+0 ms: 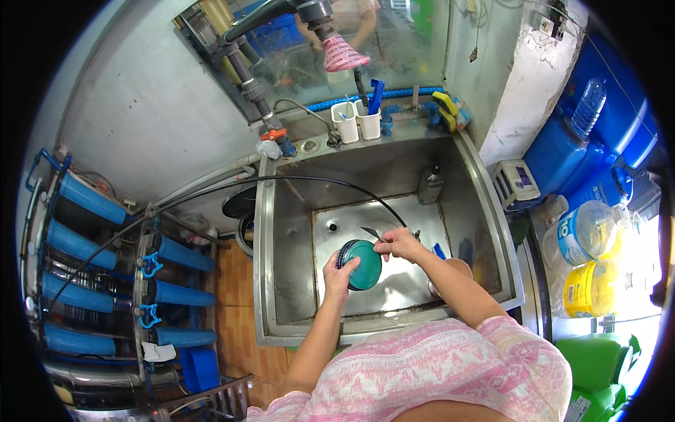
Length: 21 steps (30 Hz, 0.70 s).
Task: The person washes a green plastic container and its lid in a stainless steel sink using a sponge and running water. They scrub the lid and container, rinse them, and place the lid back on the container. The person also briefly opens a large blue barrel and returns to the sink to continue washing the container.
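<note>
Over the steel sink, my left hand grips a round green lid with a dark ribbed rim. Its flat green face is turned up, with my thumb lying on it. My right hand is closed at the lid's right edge, pinching a thin, dark, pointed blade that sticks out beyond the fingers. Its handle is hidden by the hand. A black hose arches across the sink and ends just behind my right hand.
A dark bottle stands in the sink's far right corner. A round pinkish container sits under my right forearm. White cups and a yellow sponge line the back ledge. Blue filter housings stand at left, plastic jugs at right.
</note>
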Motion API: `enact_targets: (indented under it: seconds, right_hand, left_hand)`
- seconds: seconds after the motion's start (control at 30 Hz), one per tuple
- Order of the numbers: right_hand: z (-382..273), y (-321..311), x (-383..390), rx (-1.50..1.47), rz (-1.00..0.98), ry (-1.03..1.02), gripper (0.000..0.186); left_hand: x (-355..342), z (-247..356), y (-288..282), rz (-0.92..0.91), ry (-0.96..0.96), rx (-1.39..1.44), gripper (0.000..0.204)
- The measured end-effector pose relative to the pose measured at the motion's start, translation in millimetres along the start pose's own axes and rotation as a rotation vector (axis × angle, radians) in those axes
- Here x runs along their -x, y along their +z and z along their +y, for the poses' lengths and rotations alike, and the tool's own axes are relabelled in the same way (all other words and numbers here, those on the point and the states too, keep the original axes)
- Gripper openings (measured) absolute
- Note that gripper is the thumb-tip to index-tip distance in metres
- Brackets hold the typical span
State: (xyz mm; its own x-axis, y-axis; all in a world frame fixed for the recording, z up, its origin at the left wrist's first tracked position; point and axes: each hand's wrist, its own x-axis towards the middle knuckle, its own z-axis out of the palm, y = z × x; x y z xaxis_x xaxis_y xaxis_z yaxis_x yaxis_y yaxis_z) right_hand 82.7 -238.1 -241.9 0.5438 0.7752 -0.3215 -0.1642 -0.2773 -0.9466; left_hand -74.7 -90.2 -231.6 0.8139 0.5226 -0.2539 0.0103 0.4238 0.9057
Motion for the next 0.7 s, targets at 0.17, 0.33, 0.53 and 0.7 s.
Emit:
enact_targets:
  seconds: [0.17, 0.33, 0.53, 0.7]
  right_hand:
    - [12.1, -0.7, -2.4, -0.009, -0.050, 0.000, 0.011]
    - [47.1, 7.4, -17.5, 0.485, 0.158, -0.257, 0.016]
    - [71.7, 44.5, -15.3, 0.554, -0.020, -0.053, 0.019]
    - [64.8, 102.6, 25.3, 0.537, -0.524, -0.044, 0.015]
  left_hand:
    - [5.4, -3.3, -2.8, 0.018, -0.046, 0.060, 0.042]
    - [6.9, -5.7, -0.2, -0.014, -0.005, 0.010, 0.041]
    - [-6.0, 4.4, -1.1, 0.120, 0.052, 0.318, 0.037]
    - [-17.4, 31.2, 0.3, 0.310, -0.097, 0.660, 0.050]
